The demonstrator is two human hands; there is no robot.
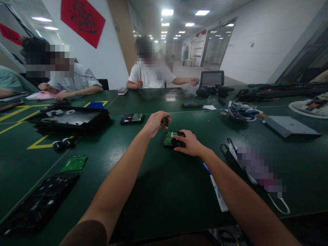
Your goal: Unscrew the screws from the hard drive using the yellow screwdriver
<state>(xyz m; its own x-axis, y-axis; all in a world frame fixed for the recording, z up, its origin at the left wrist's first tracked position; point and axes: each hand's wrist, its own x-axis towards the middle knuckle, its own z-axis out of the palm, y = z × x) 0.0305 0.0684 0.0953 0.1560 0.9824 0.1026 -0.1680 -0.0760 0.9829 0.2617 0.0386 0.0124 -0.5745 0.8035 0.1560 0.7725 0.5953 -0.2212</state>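
A hard drive (168,140) with a green circuit board facing up lies on the dark green table in front of me. My right hand (191,142) presses it down, with fingers over the board and the thumb along its near edge. Just above the drive's far left corner, my left hand (155,123) is closed around a short, dark and yellow screwdriver (165,121). Its tip points down at the board, but is too small to see clearly. To the left lies a second hard drive (132,118), its board also upward.
At left are a black tray (69,118), a loose green circuit board (74,163) and a black slab-like part (41,198). On the right lie bundled cables (242,111), a grey metal box (290,125) and a strap (232,147). Other people sit across the table.
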